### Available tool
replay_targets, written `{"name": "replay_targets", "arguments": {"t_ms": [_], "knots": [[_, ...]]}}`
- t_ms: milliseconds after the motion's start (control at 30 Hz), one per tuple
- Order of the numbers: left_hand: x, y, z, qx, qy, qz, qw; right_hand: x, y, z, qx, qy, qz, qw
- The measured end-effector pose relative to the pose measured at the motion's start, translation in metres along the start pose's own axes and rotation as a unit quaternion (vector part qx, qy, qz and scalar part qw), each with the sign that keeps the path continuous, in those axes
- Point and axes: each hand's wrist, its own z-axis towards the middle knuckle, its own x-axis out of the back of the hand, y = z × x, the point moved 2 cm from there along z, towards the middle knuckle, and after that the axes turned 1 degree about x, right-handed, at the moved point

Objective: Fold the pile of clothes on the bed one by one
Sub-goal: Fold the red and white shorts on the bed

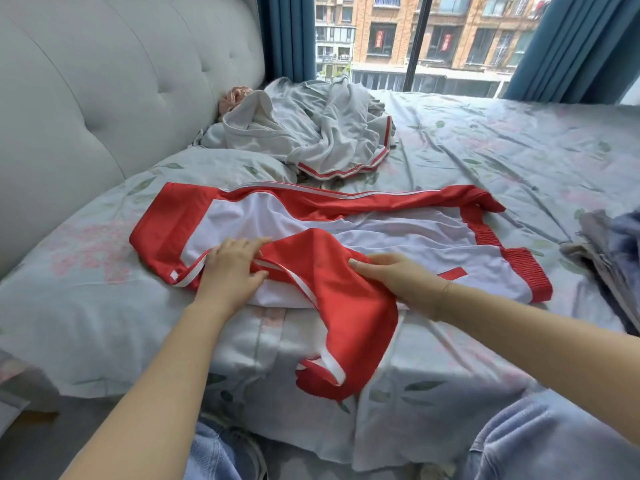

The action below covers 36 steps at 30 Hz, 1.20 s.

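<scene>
Jacket: a red-and-white zip-up track jacket [363, 233] is lying spread across the floral-sheeted bed [502, 150], one red sleeve hanging over the near edge.
Left hand [232, 268]: is pressing flat, fingers spread.
Right hand [398, 277]: is pinching the red sleeve fabric.
Pile: grey crumpled clothes [311, 133] are waiting behind.

One red and white jacket [346, 233], one heap of grey clothes [311, 133], one small stack of folded clothes [609, 244], one pillow [221, 168], one bed [485, 150], two hands, left hand [230, 268], right hand [398, 278], two blue curtains [287, 36]
</scene>
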Motion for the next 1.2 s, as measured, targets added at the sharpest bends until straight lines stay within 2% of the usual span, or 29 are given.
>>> {"name": "replay_targets", "arguments": {"t_ms": [100,200,300,400,433,567,667,733,800,867,933,1033,1100,1200], "knots": [[0.000,-0.001,0.003,0.023,0.013,0.002,1.000,0.042,-0.040,0.012,-0.028,0.006,-0.114,0.993],[-0.002,-0.001,0.003,0.035,0.006,0.004,0.999,0.079,-0.074,0.032,-0.050,0.011,-0.243,0.969],[-0.003,-0.003,0.006,0.045,-0.012,0.022,0.999,0.095,-0.087,0.061,-0.035,0.065,-0.370,0.926],[-0.004,-0.002,0.007,0.045,-0.006,0.035,0.998,0.094,-0.064,0.094,-0.008,0.097,-0.481,0.871],[-0.004,-0.001,0.006,0.041,-0.005,0.042,0.998,0.094,-0.051,0.103,0.001,0.107,-0.491,0.865],[-0.008,0.006,0.004,0.028,-0.023,0.089,0.995,0.100,-0.010,0.104,0.051,0.129,-0.480,0.866],[-0.013,0.020,0.007,0.000,-0.053,0.103,0.993,0.119,-0.002,0.070,0.095,0.213,-0.435,0.869],[-0.018,0.036,0.011,-0.039,-0.077,0.094,0.992,0.132,0.004,0.039,0.046,0.219,-0.450,0.864],[-0.028,0.056,0.013,-0.087,-0.107,0.067,0.988,0.141,0.019,0.011,-0.053,0.163,-0.465,0.868],[-0.039,0.075,0.012,-0.128,-0.139,0.038,0.981,0.145,0.047,-0.007,-0.151,0.102,-0.420,0.889],[-0.051,0.092,0.011,-0.140,-0.168,0.034,0.975,0.142,0.073,-0.018,-0.220,0.055,-0.386,0.894],[-0.069,0.106,0.009,-0.114,-0.229,0.044,0.966,0.141,0.091,-0.021,-0.196,0.037,-0.377,0.904],[-0.077,0.109,0.009,-0.091,-0.272,0.048,0.957,0.148,0.093,-0.022,-0.178,0.044,-0.315,0.931],[-0.080,0.109,0.010,-0.071,-0.296,0.042,0.952,0.174,0.090,-0.027,-0.134,0.133,-0.164,0.968]]}}
